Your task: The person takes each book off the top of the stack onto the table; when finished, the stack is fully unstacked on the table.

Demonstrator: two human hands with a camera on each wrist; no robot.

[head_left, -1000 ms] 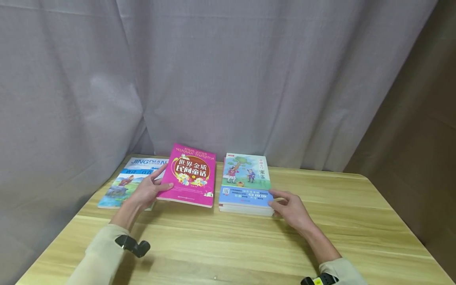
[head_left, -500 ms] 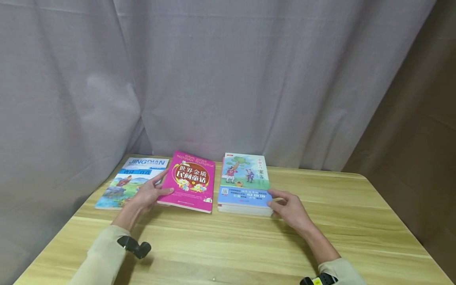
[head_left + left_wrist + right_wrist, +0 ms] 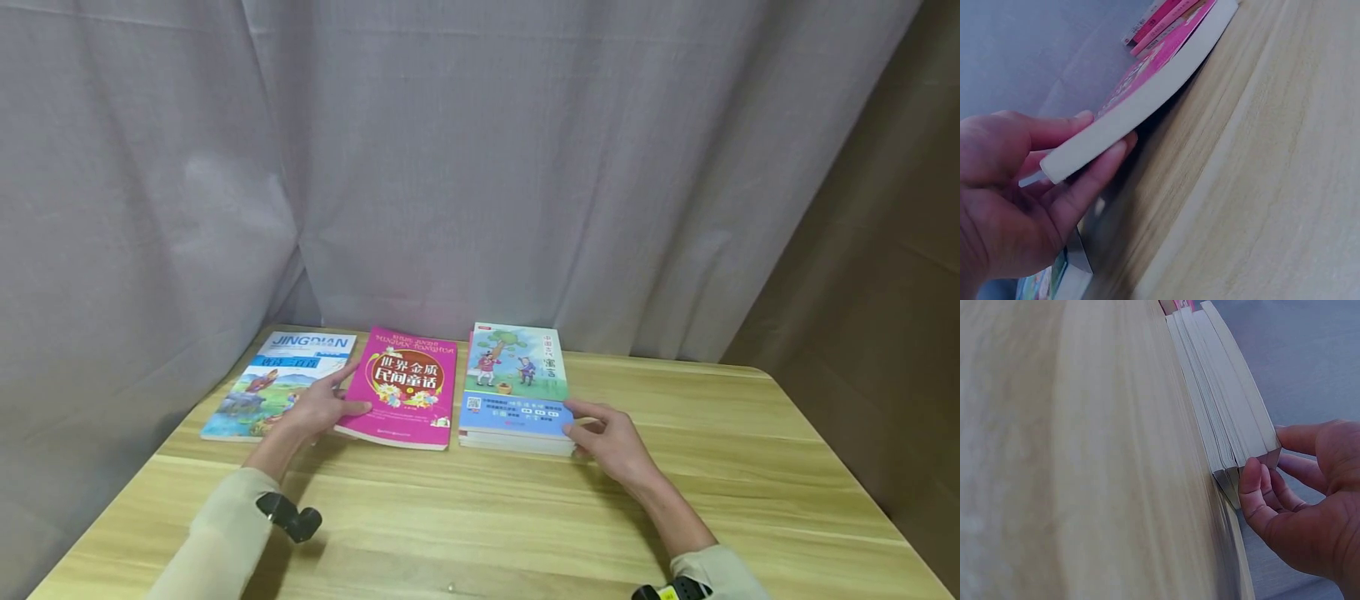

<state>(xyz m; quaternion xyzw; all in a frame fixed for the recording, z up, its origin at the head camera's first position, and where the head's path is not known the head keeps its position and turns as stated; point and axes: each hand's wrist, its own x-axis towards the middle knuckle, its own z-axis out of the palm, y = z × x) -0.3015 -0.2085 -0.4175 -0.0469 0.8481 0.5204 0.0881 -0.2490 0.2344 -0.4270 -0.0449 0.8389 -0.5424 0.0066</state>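
My left hand (image 3: 322,408) holds a pink paperback book (image 3: 405,387) by its left edge, thumb on the cover and fingers underneath. In the left wrist view the held edge is raised, and the book slopes down to the table at its far end. My right hand (image 3: 611,442) grips the front right corner of a stack of books (image 3: 517,421), topped by a green and blue cover. One digit lies at the top cover and curled fingers are against the stack's side in the right wrist view.
Left of the pink book, a blue book with a landscape cover (image 3: 255,400) lies on the wooden table (image 3: 465,517), partly behind my left hand. A grey curtain (image 3: 465,167) hangs behind the table's back edge.
My left hand has lowered the pink book toward the table, between the blue book and the stack. The right hand stays at the stack's corner.
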